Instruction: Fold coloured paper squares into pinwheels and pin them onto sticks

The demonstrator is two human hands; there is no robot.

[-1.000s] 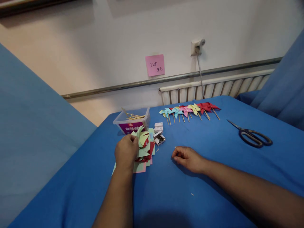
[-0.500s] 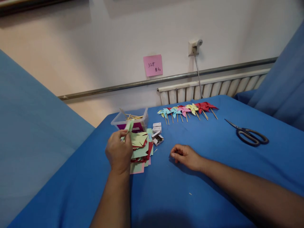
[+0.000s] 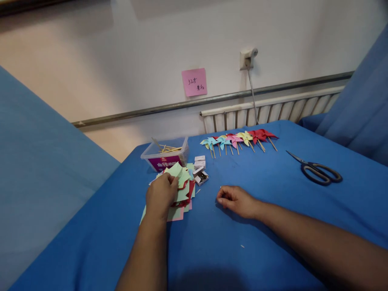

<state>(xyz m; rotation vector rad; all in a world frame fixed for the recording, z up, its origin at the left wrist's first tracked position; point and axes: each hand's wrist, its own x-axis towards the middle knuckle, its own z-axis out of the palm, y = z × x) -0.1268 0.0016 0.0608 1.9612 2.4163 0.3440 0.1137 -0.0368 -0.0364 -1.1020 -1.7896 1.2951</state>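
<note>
My left hand (image 3: 161, 195) rests on a pile of cut paper pieces (image 3: 183, 190), green, red and pink, and pinches a light green piece (image 3: 173, 170) at the pile's top. My right hand (image 3: 236, 200) lies on the blue cloth to the right of the pile, fingers curled, thumb and forefinger pinched on what looks like a small pin (image 3: 221, 187). A small open box of pins (image 3: 201, 177) sits beside the pile, with two closed white boxes (image 3: 199, 161) behind it.
A clear plastic tub of wooden sticks (image 3: 164, 152) stands behind the pile. A row of finished paper pinwheels (image 3: 238, 140) lies at the table's back. Black scissors (image 3: 318, 171) lie at the right. A radiator (image 3: 273, 109) and wall are behind.
My left hand had lifted a green piece up and left off the pile; now it is back down on the pile holding a green piece. My right hand stayed in place.
</note>
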